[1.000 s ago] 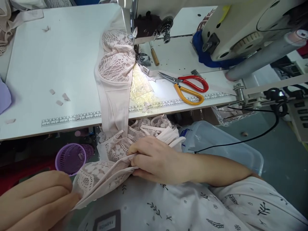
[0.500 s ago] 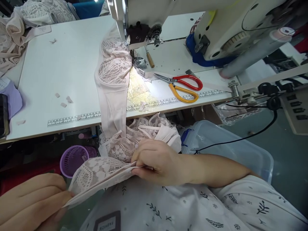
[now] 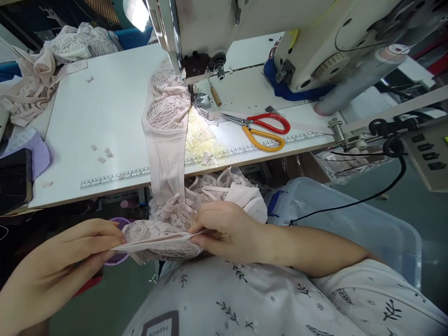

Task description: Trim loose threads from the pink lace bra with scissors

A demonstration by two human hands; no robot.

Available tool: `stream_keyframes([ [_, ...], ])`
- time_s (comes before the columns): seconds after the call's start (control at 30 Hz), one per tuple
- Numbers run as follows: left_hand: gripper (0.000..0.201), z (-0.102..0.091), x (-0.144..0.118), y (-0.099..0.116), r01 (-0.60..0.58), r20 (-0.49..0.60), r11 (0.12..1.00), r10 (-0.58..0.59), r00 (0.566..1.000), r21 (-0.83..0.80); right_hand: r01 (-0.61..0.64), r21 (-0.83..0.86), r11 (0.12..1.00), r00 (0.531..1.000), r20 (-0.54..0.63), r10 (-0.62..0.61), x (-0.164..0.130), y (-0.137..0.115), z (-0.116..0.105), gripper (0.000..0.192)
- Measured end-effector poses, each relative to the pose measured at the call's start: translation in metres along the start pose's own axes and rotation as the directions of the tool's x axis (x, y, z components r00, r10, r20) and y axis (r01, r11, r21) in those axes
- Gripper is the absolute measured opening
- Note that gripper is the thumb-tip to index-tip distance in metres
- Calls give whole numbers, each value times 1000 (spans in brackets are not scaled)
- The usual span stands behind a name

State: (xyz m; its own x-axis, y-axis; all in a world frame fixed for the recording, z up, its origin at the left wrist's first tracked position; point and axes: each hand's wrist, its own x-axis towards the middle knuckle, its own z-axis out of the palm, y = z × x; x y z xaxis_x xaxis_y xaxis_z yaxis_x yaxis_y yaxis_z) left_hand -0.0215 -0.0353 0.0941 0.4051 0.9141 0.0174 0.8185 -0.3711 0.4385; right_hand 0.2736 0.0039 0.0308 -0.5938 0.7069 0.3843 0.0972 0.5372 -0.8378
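Between my two hands a pale pink lace bra (image 3: 157, 240) is stretched, its edge running almost level just above my lap. My left hand (image 3: 82, 249) pinches one end of that edge between thumb and fingers. At the other end my right hand (image 3: 227, 231) is closed on the fabric, thumb below and fingers above. Behind them, another lace bra piece (image 3: 166, 114) lies under the sewing machine (image 3: 199, 60) and hangs over the table's front edge. More lace pieces (image 3: 241, 196) are bunched below the edge, partly hidden by my right hand.
Red-and-orange-handled scissors (image 3: 264, 130) lie on the white table (image 3: 115, 102) right of the needle. A phone (image 3: 16, 179) sits at the left edge. Below stand a purple basket (image 3: 117, 259), partly covered, and a clear plastic bin (image 3: 350, 224). A black cable (image 3: 353, 205) hangs over the bin.
My left hand has moved up and toward the right, bringing the bra's edge nearly level. The cup now hangs below the edge as well. My right hand keeps its grip. The view has shifted slightly.
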Motion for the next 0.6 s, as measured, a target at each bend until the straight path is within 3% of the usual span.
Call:
stream_keyframes([
  [0.1,21,-7,10,6,-21,61,994,28,998,-107,-57,-6,998,998,14,57,-1,-3,-2,8],
  [0.2,18,-8,14,17,-14,9,985,15,1000,-170,-126,-10,992,991,42,126,-4,-5,-4,6],
  [0.4,10,0,10,26,149,-39,945,-167,985,-291,-192,-21,981,967,166,193,-5,-4,-7,10],
  [0.6,8,4,7,30,145,-131,944,-191,973,-296,-160,-34,987,969,187,164,-6,-6,-6,11],
])
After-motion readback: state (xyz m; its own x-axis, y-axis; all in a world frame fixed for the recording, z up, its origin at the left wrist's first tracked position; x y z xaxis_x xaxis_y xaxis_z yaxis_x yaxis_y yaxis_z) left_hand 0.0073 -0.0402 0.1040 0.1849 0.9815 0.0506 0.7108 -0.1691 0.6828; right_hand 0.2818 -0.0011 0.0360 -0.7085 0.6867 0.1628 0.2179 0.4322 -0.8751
